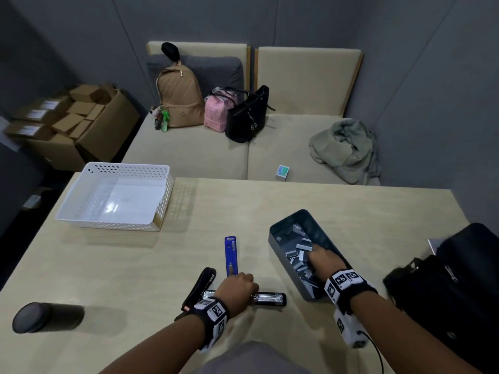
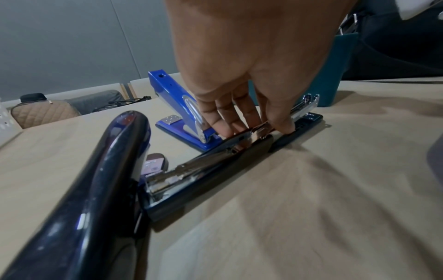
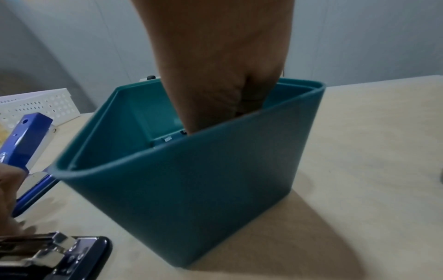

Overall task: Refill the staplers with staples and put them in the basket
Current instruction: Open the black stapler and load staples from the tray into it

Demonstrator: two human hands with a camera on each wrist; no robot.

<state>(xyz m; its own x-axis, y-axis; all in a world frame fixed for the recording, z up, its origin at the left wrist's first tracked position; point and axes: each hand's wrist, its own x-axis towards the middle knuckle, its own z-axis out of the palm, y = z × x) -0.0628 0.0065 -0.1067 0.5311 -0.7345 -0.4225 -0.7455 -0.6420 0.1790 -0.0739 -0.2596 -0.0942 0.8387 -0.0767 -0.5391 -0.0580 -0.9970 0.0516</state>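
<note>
A black stapler (image 1: pixel 270 299) lies swung wide at the table's near edge, its lid (image 2: pixel 100 180) thrown back to the left and the metal magazine (image 2: pixel 210 161) bared. My left hand (image 1: pixel 243 287) pinches that magazine between thumb and fingers (image 2: pixel 223 125). A blue stapler (image 1: pixel 231 255) lies just behind it, also hinged up. My right hand (image 1: pixel 321 259) reaches down into a teal box (image 1: pixel 286 268) among loose staple strips (image 1: pixel 299 247); the box wall (image 3: pixel 191 189) hides its fingertips. The white perforated basket (image 1: pixel 81 184) stands at the table's far left with no stapler in it.
A black cylinder (image 1: pixel 46 317) lies on its side near the table's front left. A black bag (image 1: pixel 453 292) fills the right edge. Beyond the table is a sofa with bags (image 1: pixel 181 101) and a grey-green garment (image 1: pixel 345 149); cardboard boxes (image 1: pixel 75 122) stand at far left.
</note>
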